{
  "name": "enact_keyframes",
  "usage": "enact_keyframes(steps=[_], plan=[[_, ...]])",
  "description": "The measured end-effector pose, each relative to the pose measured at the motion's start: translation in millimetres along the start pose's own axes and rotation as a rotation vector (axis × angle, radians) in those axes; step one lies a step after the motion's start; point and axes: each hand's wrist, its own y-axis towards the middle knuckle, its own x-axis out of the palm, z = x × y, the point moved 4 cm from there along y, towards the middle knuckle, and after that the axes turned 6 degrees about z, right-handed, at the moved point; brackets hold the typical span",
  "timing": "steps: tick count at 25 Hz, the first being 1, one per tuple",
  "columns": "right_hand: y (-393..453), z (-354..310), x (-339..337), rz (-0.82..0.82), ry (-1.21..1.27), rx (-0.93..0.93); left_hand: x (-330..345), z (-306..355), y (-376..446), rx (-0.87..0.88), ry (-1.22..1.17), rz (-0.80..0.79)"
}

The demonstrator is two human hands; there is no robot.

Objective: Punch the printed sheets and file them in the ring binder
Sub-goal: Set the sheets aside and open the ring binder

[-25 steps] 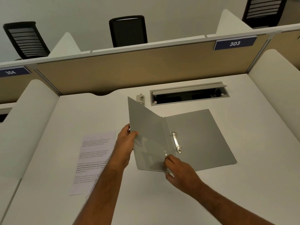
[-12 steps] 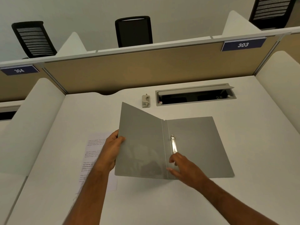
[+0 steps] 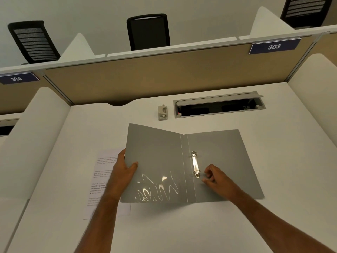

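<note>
The binder (image 3: 191, 165) now lies spread open near the middle of the desk (image 3: 182, 230). A second ago its front cover stood steeply raised; it has since swung down to the left, nearly flat, and partly covers the sheets (image 3: 104, 181) toward the desk's left edge. That exposes the rings (image 3: 195, 164), so filing can begin once the sheets are punched; they look unpunched, I judge.

The left hand (image 3: 124, 172) grips the cover's left edge, thumb on top, fingers hidden beneath. The right hand (image 3: 216, 178) has moved off the spine and rests on the back cover just right of the rings, fingers curled, holding nothing visible. The punch (image 3: 162, 112) sits untouched near the desk's far edge.
</note>
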Motion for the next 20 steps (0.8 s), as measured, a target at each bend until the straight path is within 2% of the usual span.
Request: enact_keyframes(steps=[2, 5, 8, 11, 14, 20], plan=[[2, 2, 2, -0.015, 0.007, -0.003, 1, -8, 4, 0.014, 0.142, 0.062], [5, 2, 2, -0.035, 0.018, 0.008, 5, -11, 7, 0.142, 0.521, 0.168], [9, 4, 1, -0.053, 0.02, 0.001, 23, -6, 5, 0.287, 0.699, 0.168], [12, 5, 0, -0.071, 0.035, -0.005, 56, 1, 1, 0.337, 0.748, 0.099], [16, 1, -1, -0.093, 0.119, -0.009, 95, 9, -3, 0.355, 0.736, -0.035], [27, 2, 2, -0.236, 0.127, -0.006, 166, 17, -20, 0.309, 0.492, -0.335]])
